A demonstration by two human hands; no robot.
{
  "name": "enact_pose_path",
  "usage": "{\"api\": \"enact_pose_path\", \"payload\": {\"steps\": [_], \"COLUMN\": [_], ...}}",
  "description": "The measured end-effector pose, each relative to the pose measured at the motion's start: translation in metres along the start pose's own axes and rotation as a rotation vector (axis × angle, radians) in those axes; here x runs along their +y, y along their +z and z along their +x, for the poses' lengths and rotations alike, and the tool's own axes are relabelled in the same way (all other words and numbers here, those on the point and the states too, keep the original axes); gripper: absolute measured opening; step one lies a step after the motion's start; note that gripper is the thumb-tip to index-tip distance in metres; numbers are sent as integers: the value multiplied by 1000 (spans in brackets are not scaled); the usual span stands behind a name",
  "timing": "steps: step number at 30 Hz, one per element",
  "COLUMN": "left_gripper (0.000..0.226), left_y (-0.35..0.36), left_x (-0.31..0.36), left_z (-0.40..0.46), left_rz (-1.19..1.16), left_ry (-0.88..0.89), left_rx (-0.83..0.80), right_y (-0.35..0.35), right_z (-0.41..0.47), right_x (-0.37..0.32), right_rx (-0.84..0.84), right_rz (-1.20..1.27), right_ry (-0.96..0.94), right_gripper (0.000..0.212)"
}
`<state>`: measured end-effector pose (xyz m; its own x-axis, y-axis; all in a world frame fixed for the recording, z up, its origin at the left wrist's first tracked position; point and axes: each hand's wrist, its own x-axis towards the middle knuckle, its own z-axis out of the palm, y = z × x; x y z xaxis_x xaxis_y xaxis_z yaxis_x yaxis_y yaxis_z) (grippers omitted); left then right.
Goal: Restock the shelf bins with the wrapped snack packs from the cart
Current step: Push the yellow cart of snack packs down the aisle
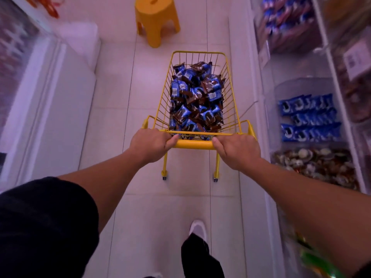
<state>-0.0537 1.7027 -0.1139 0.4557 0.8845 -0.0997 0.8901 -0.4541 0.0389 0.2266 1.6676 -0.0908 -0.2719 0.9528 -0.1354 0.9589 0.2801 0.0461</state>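
A small yellow wire cart (228,81) stands in the aisle ahead of me, piled with several blue and brown wrapped snack packs (195,97). My left hand (150,144) grips the left end of the yellow cart handle (193,144), and my right hand (236,150) grips its right end. To the right, a clear shelf bin (285,89) holds rows of matching blue snack packs (309,119). The shelf area above that bin looks bare.
A yellow plastic stool (156,19) stands on the tiled floor beyond the cart. A white chest cabinet (66,87) lines the left side. The right shelving (325,37) has more bins: blue packs at the top, round wrapped sweets (313,163) below. My shoe (197,229) is on the floor behind the cart.
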Motion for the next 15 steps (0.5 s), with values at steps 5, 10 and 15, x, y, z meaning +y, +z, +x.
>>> {"api": "enact_pose_path", "payload": {"steps": [5, 10, 15], "left_gripper": [61, 61, 60], "left_y": [-12, -26, -40], "left_x": [-48, -88, -109], "left_z": [107, 211, 303], "left_rz": [8, -33, -113], "left_ry": [2, 57, 132], "left_rx": [-15, -14, -81], "right_y": [-15, -22, -30], "right_z": [113, 200, 266], "right_x": [41, 79, 119], "right_rx": [-7, 39, 29], "right_rz": [24, 3, -3], "right_ry": [-6, 33, 77], "right_gripper": [60, 61, 58]}}
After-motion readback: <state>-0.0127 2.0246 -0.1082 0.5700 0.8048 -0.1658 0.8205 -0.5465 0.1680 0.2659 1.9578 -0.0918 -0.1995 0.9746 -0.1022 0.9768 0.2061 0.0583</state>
